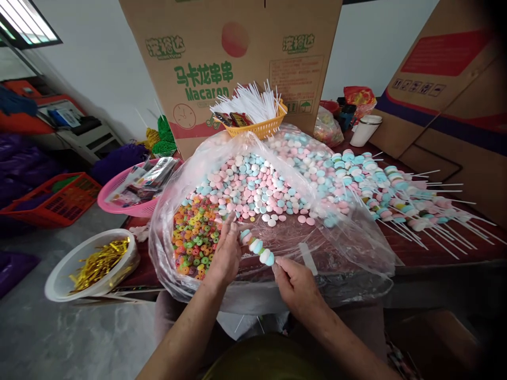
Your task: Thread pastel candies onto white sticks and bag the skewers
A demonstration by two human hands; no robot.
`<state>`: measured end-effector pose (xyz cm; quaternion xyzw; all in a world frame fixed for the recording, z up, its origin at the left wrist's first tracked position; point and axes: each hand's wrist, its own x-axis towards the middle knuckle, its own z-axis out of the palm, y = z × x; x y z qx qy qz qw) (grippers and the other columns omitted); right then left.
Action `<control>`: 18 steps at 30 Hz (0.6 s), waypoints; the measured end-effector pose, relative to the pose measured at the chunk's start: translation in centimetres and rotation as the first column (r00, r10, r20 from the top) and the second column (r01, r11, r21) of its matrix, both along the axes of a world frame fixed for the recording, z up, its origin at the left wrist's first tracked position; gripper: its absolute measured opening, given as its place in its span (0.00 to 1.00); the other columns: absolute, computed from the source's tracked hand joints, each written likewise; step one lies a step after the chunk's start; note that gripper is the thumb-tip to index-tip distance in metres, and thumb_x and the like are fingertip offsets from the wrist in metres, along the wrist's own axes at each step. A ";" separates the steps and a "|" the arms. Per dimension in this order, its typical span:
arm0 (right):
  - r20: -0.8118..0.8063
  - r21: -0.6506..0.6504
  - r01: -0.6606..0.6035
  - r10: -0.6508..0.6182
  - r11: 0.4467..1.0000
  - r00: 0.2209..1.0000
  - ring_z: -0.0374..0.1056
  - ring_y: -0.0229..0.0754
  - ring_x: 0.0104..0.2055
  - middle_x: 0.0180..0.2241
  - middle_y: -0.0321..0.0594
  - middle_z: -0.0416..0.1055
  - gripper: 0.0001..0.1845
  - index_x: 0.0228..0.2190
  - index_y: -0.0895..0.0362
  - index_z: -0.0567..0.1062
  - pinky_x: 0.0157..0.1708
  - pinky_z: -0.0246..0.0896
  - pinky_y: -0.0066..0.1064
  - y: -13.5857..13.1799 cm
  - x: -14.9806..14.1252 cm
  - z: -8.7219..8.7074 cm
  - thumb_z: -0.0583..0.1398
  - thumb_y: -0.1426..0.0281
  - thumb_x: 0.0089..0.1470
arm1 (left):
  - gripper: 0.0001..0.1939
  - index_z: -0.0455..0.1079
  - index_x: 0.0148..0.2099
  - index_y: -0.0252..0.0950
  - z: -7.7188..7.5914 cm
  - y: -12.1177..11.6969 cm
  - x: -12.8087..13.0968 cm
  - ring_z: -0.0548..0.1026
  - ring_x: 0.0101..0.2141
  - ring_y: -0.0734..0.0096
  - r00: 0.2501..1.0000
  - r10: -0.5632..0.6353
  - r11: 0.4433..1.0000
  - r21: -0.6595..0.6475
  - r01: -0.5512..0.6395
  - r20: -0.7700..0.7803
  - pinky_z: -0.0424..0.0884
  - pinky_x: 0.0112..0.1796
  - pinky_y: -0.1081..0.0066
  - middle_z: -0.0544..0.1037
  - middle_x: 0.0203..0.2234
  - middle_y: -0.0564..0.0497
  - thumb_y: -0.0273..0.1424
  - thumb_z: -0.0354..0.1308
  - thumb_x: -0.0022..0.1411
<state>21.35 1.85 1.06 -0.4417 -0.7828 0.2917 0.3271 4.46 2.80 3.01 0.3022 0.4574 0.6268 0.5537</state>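
Observation:
My right hand (297,285) pinches the lower end of a candy skewer (257,246), which slants up to the left. Threaded on it are blue, white and pink marshmallow discs, with small coloured rings between some. Beside the skewer's upper end is my left hand (226,256), seen edge-on with its fingers stretched toward the sweets; its palm is hidden. Loose pastel marshmallow discs (253,182) lie piled beyond both hands. To the left of the left hand is a heap of coloured ring candies (196,232). Both heaps rest on a clear plastic sheet (336,253).
Finished-looking candy skewers (396,195) are stacked at right, sticks outward. A yellow basket (261,128) of white sticks stands before a large carton (245,58). At left are a pink basket (109,200) of packets and a white bowl (59,279) with gold ties.

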 end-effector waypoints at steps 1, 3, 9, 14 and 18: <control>-0.037 -0.032 -0.017 0.015 0.999 0.999 0.53 0.34 0.21 0.18 0.31 0.57 0.16 0.19 0.55 0.57 0.23 0.46 0.26 -0.2 -0.2 0.2 0.47 0.67 0.59 | 0.24 0.69 0.46 0.37 0.5 0.4 0.4 0.76 0.34 0.65 0.995 0.012 1.000 -0.012 -0.011 0.103 0.73 0.35 0.65 0.77 0.38 0.45 0.48 0.57 0.54; -0.087 -0.064 -0.026 0.020 0.998 0.996 0.53 0.34 0.21 0.18 0.31 0.57 0.16 0.20 0.55 0.57 0.23 0.46 0.26 -0.7 -0.7 0.3 0.47 0.67 0.59 | 0.20 0.68 0.37 0.35 1.4 1.1 1.5 0.74 0.27 0.70 0.969 0.014 0.999 -0.035 -0.005 0.247 0.73 0.32 0.66 0.76 0.28 0.49 0.47 0.58 0.53; -0.104 -0.034 -0.003 -0.001 0.999 0.995 0.55 0.34 0.23 0.20 0.32 0.58 0.13 0.20 0.55 0.56 0.25 0.45 0.27 -1.2 -1.3 -0.8 0.48 0.71 0.57 | 0.20 0.59 0.27 0.37 1.5 1.0 4.5 0.65 0.18 0.78 0.956 0.170 0.985 -0.075 -0.156 0.241 0.69 0.26 0.73 0.63 0.16 0.59 0.48 0.58 0.52; -0.015 0.006 0.020 -0.020 1.000 1.000 0.58 0.35 0.24 0.22 0.35 0.64 0.09 0.21 0.55 0.58 0.24 0.44 0.28 -0.9 -1.9 -0.8 0.48 0.75 0.52 | 0.21 0.59 0.26 0.39 0.3 0.8 4.1 0.69 0.20 0.73 0.982 0.183 0.983 -0.013 -0.184 -0.047 0.67 0.22 0.73 0.65 0.17 0.57 0.51 0.51 0.55; 0.118 0.088 0.030 -0.041 0.996 0.992 0.62 0.37 0.25 0.24 0.39 0.69 0.04 0.23 0.56 0.61 0.24 0.45 0.29 -0.7 -3.1 -1.8 0.51 0.74 0.47 | 0.15 0.62 0.26 0.40 -0.4 1.0 3.2 0.71 0.22 0.66 0.972 0.113 0.993 0.005 -0.114 -0.205 0.68 0.22 0.70 0.67 0.16 0.54 0.45 0.57 0.52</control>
